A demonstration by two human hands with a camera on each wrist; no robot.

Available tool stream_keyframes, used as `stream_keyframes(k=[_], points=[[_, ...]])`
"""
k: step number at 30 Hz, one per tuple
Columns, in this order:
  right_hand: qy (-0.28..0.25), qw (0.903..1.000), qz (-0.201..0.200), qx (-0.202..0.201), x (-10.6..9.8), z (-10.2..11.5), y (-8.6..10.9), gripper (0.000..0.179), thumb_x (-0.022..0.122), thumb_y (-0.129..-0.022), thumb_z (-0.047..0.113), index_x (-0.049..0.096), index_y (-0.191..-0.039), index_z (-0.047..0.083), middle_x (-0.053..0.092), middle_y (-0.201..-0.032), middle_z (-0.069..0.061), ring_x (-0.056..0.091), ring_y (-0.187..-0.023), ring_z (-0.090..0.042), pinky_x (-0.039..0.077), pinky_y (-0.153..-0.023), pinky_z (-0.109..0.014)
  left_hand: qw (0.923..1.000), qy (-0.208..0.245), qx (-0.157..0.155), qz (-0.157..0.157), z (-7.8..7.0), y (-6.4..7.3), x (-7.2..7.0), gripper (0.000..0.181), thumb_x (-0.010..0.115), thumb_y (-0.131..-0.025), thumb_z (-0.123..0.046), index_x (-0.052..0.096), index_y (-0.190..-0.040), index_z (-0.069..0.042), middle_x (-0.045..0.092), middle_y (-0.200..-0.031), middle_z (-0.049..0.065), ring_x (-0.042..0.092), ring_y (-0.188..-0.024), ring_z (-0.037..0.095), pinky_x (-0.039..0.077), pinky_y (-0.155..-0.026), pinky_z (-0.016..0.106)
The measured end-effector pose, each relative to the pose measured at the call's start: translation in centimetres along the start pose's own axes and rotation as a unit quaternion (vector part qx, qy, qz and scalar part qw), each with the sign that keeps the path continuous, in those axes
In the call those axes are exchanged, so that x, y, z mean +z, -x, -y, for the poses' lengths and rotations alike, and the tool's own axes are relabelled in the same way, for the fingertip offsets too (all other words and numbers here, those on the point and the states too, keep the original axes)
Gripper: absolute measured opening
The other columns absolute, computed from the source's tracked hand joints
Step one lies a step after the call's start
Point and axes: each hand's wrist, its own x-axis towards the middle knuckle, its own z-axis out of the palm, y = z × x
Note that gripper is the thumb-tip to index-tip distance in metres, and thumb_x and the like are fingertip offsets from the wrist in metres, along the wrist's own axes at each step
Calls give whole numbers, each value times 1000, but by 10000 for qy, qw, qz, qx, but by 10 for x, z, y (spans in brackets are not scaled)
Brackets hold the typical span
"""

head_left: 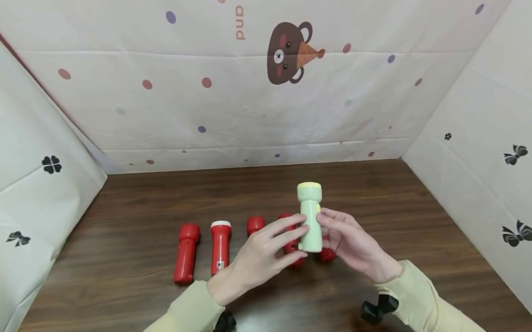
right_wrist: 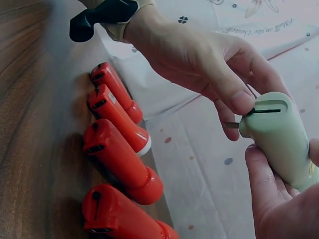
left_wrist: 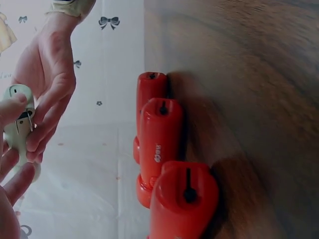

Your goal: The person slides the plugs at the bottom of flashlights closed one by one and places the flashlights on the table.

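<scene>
A pale green flashlight point(head_left: 312, 225) with a yellow rim is held up above the table, its head pointing away. My right hand point(head_left: 354, 245) grips its body from the right. From the left, my left hand point(head_left: 261, 255) pinches its tail end; the left thumb point(right_wrist: 241, 102) presses beside a dark slot there. Thin metal plug prongs point(left_wrist: 31, 121) stick out of the tail. Behind and below the hands, several red flashlights lie in a row, among them one at the far left point(head_left: 187, 255) and one with a white rim point(head_left: 220, 245). My hands partly hide the others.
The brown wooden table point(head_left: 133, 207) is enclosed by a white patterned back sheet point(head_left: 243, 110) and by side sheets at left point(head_left: 15, 196) and right point(head_left: 487, 117). Black wrist mounts point(head_left: 378, 308) hang below the sleeves.
</scene>
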Motion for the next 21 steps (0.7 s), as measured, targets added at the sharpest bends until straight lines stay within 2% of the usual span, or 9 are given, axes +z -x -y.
stream_keyframes(k=[7,21], points=[[25,9999,148,83,0,-5,-3,27,42,-113,17,64,-128,16,78,-116,8,76,-105,-5,63,-93,-27,9997,-119,173,89,5,6,-3,56,94,-78,-23,73,-128,-7,71,-135,9,75,-111,18,60,-97,21],[-21,9992,386,-38,0,-13,-6,31,38,-113,12,64,-129,16,78,-116,8,76,-105,-5,63,-92,-26,9994,-156,-11,323,3,10,-7,56,94,-79,-26,73,-129,-10,71,-136,6,75,-109,12,61,-91,20]])
